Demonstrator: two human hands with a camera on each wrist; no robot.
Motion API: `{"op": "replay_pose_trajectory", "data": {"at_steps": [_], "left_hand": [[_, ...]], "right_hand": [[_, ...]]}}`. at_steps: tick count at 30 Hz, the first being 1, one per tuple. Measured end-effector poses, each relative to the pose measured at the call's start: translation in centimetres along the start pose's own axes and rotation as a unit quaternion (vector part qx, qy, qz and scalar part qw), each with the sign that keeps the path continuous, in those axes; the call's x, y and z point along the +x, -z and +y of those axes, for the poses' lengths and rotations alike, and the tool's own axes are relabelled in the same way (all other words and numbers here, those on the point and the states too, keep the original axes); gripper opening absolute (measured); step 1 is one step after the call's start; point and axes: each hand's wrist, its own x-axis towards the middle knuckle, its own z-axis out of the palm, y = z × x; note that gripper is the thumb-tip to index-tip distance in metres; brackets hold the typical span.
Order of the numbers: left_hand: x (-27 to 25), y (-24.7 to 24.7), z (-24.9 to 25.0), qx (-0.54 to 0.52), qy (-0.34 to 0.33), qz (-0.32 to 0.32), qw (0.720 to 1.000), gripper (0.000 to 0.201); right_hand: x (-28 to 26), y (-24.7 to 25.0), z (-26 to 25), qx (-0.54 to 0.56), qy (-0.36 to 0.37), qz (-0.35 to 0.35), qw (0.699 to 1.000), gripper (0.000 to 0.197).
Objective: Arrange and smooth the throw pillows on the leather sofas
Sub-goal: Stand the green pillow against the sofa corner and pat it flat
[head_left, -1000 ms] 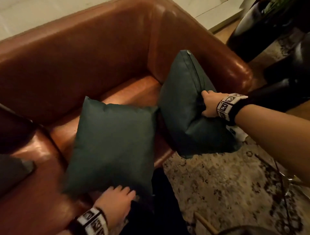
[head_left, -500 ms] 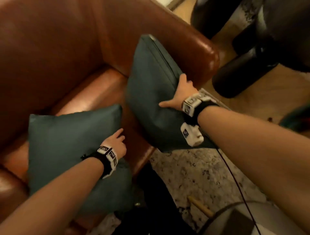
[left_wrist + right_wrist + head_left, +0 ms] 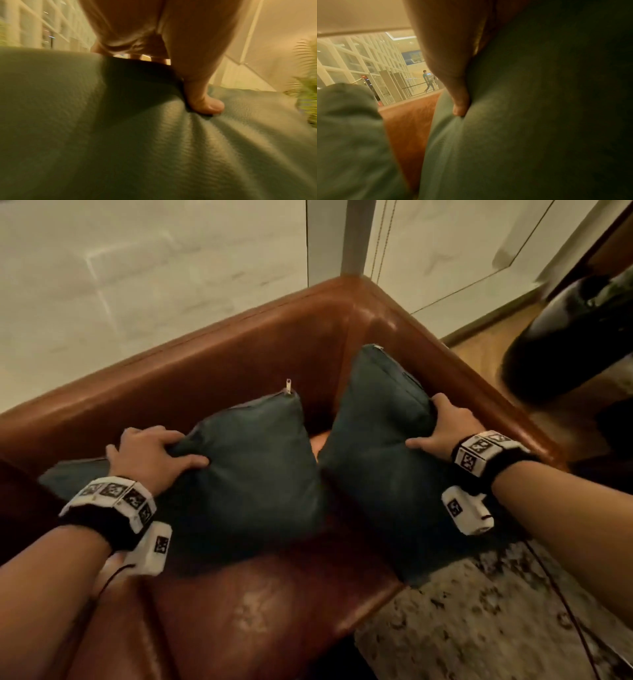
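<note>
Seat front: the brown leather sofa [image 3: 260, 611] fills the near part of the head view, with a patterned rug [image 3: 479, 611] on the floor beside its right end.
Left wrist: a black band with white marker tiles and a small white camera unit sits on the forearm nearest the viewer.
Left hand: the left hand [image 3: 150, 455] grips the upper left corner of the left pillow [image 3: 253, 474], fingers curled over the edge and thumb pressed into the front face; the left wrist view shows the thumb [image 3: 204, 102] denting the green fabric [image 3: 137, 148] into radiating creases.
Left pillow: dark green, tilted like a diamond on the seat, its zipper pull [image 3: 288, 385] sticking up at the top corner, leaning toward the backrest.
Right hand: the right hand [image 3: 445, 429] clamps the right edge of the right pillow [image 3: 376, 453], fingers wrapped behind and thumb across the front; the right wrist view shows the thumb [image 3: 460, 105] pushed into the cloth.
Right pillow: dark green, standing on edge in the sofa's right corner, against the armrest; the 2 pillows nearly touch at mid height.
Backrest: curved brown leather rim behind both pillows.
Beyond: pale glass panels [image 3: 154, 278] behind the sofa.
</note>
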Motion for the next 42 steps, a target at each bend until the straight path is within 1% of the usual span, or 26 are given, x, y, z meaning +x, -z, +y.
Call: {"op": "replay_pose_trajectory", "data": {"at_steps": [2,3,5,6,7,9,11,13,15,16,17,19,20,21,22,24,26,28,30,31,32,34,36,38,40,42], "left_hand": [[1.6,-0.8,0.8,0.011,0.004,0.008,1.0,0.066],[2.3,-1.4,1.1,0.028,-0.001,-0.009,1.0,0.074],[3.4,-2.7,1.2,0.061,-0.008,-0.062,0.996,0.099],[3.8,-3.2,1.0,0.074,-0.007,-0.082,0.994,0.109],[4.1,-3.3,0.9,0.082,-0.004,-0.098,0.992,0.111],[4.3,-3.0,0.7,0.081,-0.006,-0.105,0.991,0.099],[4.0,-2.4,0.6,0.081,-0.021,-0.083,0.993,0.086],[3.3,-1.8,0.0,0.1,-0.023,-0.049,0.994,0.083],[2.8,-1.6,-1.4,0.114,-0.005,-0.028,0.993,0.09],[2.6,-1.6,-2.4,0.119,0.015,-0.032,0.992,0.094],[2.5,-1.6,-3.3,0.118,0.038,-0.045,0.991,0.098],[2.4,-1.7,-4.6,0.095,0.078,-0.063,0.99,0.108],[2.4,-1.8,-4.9,0.078,0.089,-0.062,0.991,0.114],[2.3,-1.9,-5.0,0.063,0.086,-0.049,0.993,0.119],[2.3,-2.0,-4.9,0.057,0.066,-0.029,0.996,0.123],[1.9,-1.7,-4.2,0.06,-0.011,0.007,0.998,0.121],[1.1,-1.5,-3.0,0.056,-0.106,0.044,0.992,0.109],[-0.2,-1.8,-1.7,0.023,-0.178,0.06,0.982,0.097],[-1.6,-2.7,-0.7,-0.005,-0.237,0.049,0.97,0.088],[-2.2,-3.2,-0.1,-0.008,-0.271,0.037,0.962,0.084],[-2.8,-3.8,0.5,-0.005,-0.301,0.022,0.953,0.08],[-3.5,-4.7,2.3,0.006,-0.337,-0.015,0.941,0.072],[-3.6,-5.2,5.6,0.008,-0.373,-0.042,0.927,0.067],[-3.2,-5.5,10.0,0.007,-0.42,-0.045,0.907,0.063],[-2.5,-6.0,15.2,0.008,-0.463,-0.041,0.885,0.061],[-1.8,-6.8,20.1,0.007,-0.488,-0.036,0.872,0.058]], "right_hand": [[2.5,-1.3,-1.9,-0.032,0.019,0.001,0.999,0.073],[3.3,-2.2,-2.6,-0.039,0.026,0.002,0.999,0.072],[4.2,-4.0,-3.4,-0.047,0.031,0.006,0.998,0.067],[4.4,-4.5,-3.4,-0.047,0.032,0.013,0.998,0.064],[4.6,-4.8,-3.2,-0.042,0.036,0.023,0.998,0.062],[4.6,-4.7,-2.4,-0.016,0.051,0.052,0.997,0.056],[4.4,-4.1,-1.8,0.003,0.082,0.079,0.993,0.051],[4.0,-3.3,-1.6,0.011,0.111,0.096,0.989,0.05],[4.4,-2.4,-2.1,0.011,0.126,0.104,0.986,0.055],[4.8,-2.2,-2.6,0.0,0.126,0.091,0.988,0.06],[5.5,-2.2,-3.1,-0.025,0.123,0.064,0.99,0.065],[6.5,-2.6,-3.9,-0.113,0.117,-0.013,0.987,0.075],[6.7,-3.1,-4.1,-0.159,0.114,-0.048,0.98,0.08],[6.8,-3.6,-4.2,-0.189,0.108,-0.068,0.974,0.083],[6.8,-3.9,-4.2,-0.2,0.1,-0.073,0.972,0.085],[5.7,-3.9,-3.8,-0.184,0.084,-0.054,0.978,0.084],[3.5,-3.1,-2.9,-0.138,0.055,-0.007,0.989,0.077],[0.5,-2.1,-1.0,-0.085,0.028,0.057,0.994,0.068],[-3.3,-1.5,1.5,-0.031,-0.002,0.114,0.993,0.059],[-5.3,-1.6,2.8,-0.003,-0.021,0.132,0.991,0.056],[-7.0,-2.1,3.9,0.018,-0.037,0.139,0.99,0.054],[-9.5,-4.2,5.4,0.034,-0.061,0.126,0.99,0.053],[-10.7,-6.9,6.0,0.053,-0.084,0.125,0.987,0.054],[-10.4,-9.2,6.0,0.078,-0.112,0.169,0.976,0.054],[-9.4,-10.3,6.3,0.125,-0.152,0.227,0.954,0.056],[-8.0,-10.3,7.0,0.192,-0.172,0.267,0.929,0.045]]}}
